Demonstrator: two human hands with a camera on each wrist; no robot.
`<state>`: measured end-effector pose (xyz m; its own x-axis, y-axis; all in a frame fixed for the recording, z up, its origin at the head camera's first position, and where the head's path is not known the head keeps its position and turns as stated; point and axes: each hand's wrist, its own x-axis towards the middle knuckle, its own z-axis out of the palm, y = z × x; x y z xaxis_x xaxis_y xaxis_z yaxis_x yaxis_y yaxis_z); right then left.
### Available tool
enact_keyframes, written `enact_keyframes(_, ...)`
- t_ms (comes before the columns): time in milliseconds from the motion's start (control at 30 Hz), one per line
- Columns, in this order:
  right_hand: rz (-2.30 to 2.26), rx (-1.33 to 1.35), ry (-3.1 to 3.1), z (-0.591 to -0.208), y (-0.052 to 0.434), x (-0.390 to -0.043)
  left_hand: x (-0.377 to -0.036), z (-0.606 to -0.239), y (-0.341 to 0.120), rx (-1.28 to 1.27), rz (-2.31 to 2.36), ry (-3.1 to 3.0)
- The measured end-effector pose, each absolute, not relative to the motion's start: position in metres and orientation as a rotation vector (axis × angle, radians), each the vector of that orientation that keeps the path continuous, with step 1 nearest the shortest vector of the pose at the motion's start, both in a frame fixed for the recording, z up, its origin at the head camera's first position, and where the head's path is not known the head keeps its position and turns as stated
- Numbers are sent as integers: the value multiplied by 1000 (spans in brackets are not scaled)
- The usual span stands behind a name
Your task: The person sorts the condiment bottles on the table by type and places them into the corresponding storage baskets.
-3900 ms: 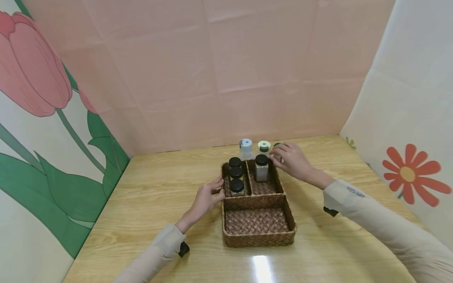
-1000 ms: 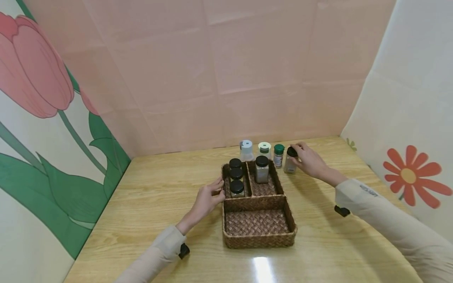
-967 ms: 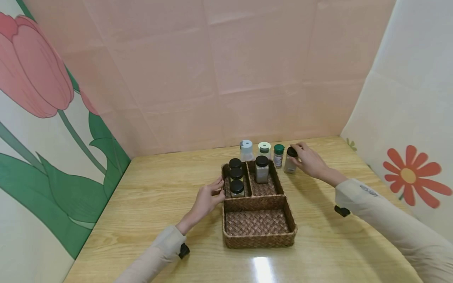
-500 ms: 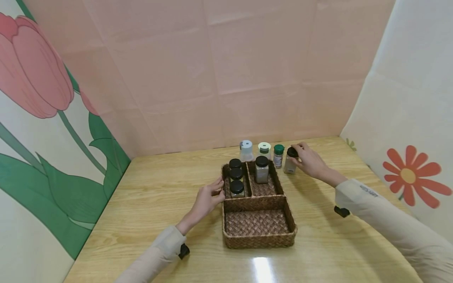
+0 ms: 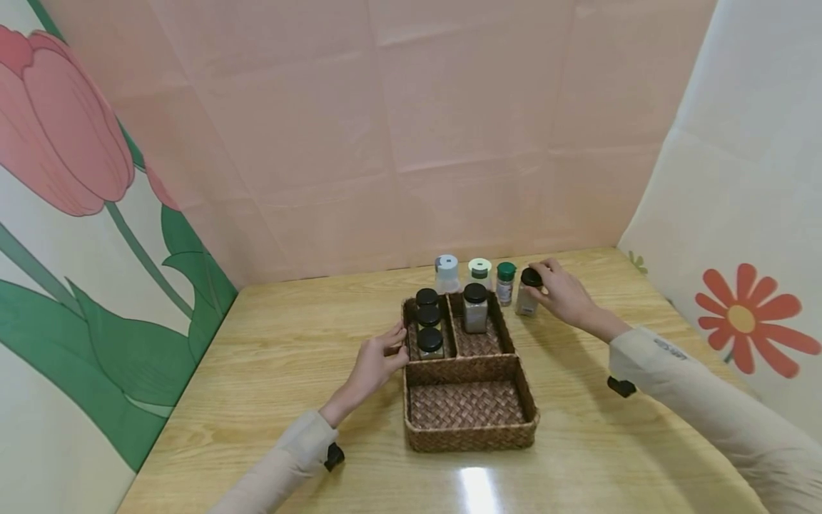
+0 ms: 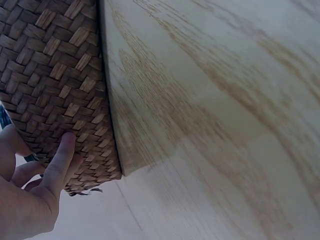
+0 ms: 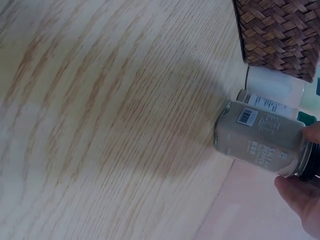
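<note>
A brown woven basket [image 5: 472, 437] with three compartments stands on the table. Three black-lidded jars [image 5: 429, 340] line its rear left compartment; one black-lidded square jar [image 5: 475, 314] stands in the rear right one. My left hand [image 5: 374, 363] rests its fingers against the basket's left outer wall, seen in the left wrist view as woven wall [image 6: 65, 90]. My right hand [image 5: 564, 294] pinches the lid of a salt-and-pepper jar [image 7: 260, 137] right of the basket. That jar is upright; its label shows in the right wrist view, but the fingers partly cover its lid.
Behind the basket stand a blue-capped bottle [image 5: 447, 273] and a pale-green-capped bottle [image 5: 479, 271]. A green-capped jar [image 5: 506, 284] is close to the left of the held jar. A pink sheet [image 5: 398, 178] hangs along the table's rear edge.
Since the oldest frame my right hand has moved right, from beside the green-capped jar to the salt-and-pepper jar's lid. Over the last second both hands are nearly still.
</note>
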<state>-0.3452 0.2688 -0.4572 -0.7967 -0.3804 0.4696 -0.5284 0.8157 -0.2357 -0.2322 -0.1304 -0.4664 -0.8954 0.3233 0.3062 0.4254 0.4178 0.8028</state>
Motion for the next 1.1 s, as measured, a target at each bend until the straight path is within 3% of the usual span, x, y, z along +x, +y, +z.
enact_keyframes(567, 515, 710, -2522, -457, 268, -339, -233, -468, -131, -683, -1480, -2559)
enact_keyframes(1100, 562, 709, -2530, -431, 262, -329, -233, -467, -131, -678, -1483, -2565)
